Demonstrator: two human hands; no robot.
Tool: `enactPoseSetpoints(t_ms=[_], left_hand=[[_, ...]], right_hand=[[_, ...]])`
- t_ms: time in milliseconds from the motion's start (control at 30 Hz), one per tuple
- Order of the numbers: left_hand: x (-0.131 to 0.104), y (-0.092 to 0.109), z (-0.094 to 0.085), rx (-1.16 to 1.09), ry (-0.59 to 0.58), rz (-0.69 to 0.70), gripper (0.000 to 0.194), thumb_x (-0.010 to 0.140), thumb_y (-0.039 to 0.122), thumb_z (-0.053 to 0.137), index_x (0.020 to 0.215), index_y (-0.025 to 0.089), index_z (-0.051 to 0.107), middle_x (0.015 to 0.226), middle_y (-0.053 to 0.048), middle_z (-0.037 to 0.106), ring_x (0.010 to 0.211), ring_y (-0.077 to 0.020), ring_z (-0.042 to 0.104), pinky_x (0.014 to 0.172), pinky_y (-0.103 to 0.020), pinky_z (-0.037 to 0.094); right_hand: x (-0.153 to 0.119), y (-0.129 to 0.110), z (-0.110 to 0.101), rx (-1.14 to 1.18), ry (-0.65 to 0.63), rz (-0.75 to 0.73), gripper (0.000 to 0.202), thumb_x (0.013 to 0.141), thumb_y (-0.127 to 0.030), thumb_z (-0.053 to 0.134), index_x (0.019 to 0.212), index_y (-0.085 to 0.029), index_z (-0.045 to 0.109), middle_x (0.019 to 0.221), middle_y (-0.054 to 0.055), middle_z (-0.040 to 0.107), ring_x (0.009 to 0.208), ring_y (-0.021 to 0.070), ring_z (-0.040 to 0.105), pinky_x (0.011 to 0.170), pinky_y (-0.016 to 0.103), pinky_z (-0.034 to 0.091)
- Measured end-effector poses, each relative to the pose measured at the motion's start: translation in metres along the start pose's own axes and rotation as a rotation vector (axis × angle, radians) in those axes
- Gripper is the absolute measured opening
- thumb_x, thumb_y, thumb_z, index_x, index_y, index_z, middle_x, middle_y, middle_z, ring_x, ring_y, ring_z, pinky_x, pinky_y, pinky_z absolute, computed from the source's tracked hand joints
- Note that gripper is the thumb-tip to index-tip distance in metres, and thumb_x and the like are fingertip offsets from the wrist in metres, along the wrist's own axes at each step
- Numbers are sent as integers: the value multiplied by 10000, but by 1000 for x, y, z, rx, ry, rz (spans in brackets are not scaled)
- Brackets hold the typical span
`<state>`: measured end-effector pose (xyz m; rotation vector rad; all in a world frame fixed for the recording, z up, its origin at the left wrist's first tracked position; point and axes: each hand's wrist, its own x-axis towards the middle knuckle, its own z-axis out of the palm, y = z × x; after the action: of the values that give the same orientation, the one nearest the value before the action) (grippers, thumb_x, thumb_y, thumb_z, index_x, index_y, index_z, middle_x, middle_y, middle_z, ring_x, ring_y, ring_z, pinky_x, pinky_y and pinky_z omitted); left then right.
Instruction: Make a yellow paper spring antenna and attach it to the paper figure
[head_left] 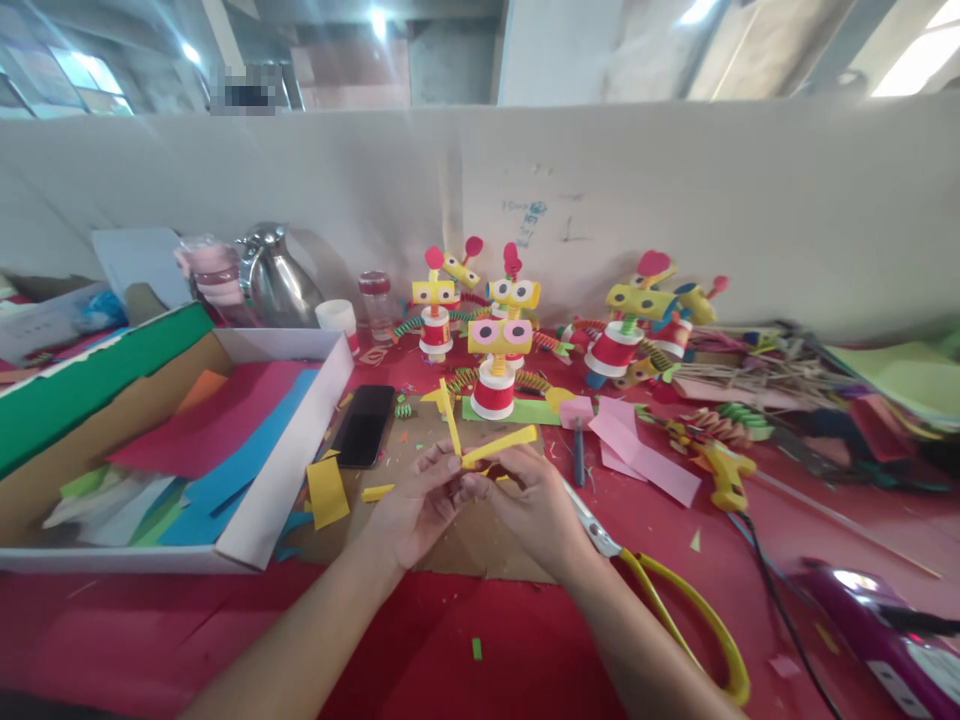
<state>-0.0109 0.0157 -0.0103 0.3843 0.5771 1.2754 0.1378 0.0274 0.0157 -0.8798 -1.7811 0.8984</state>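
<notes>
Over a piece of brown cardboard (480, 553), my left hand (424, 500) and my right hand (534, 505) meet at crossed yellow paper strips (504, 443). The fingertips of both hands pinch the strips where they join. One strip end points up and away, the other to the right. Just beyond stands a paper-cup robot figure (493, 390) with a yellow head, pink eyes and folded paper arms. A yellow paper piece (327, 492) lies left of my left hand. Scissors with yellow handles (733, 665) lie partly under my right forearm.
At the left is an open box (251, 520) of coloured paper, with a black phone (365, 425) beside it. Several finished figures (622, 330) stand at the back. Pink paper (645, 460), a yellow glue gun (727, 478) with its cord, and a purple device (877, 630) are to the right.
</notes>
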Motion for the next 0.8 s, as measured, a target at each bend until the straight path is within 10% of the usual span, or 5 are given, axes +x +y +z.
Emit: enactPoseSetpoints(t_ms=[400, 800], left_hand=[[0, -9, -2, -12, -63, 73, 268, 586, 41, 777, 742, 160, 594, 634, 66, 511, 599, -37, 499, 656, -155, 441], [1, -9, 1, 74, 17, 166, 292, 635, 85, 757, 898, 173, 663, 636, 53, 580, 614, -50, 571, 670, -171, 475]], right_hand=[[-4, 4, 6, -291, 79, -288, 171, 858, -158, 555, 883, -249, 697, 923, 57, 687, 818, 215, 595, 741, 361, 449], [-4, 2, 9, -22, 133, -97, 168, 835, -153, 590, 869, -251, 722, 914, 46, 706, 870, 193, 637, 793, 304, 494]])
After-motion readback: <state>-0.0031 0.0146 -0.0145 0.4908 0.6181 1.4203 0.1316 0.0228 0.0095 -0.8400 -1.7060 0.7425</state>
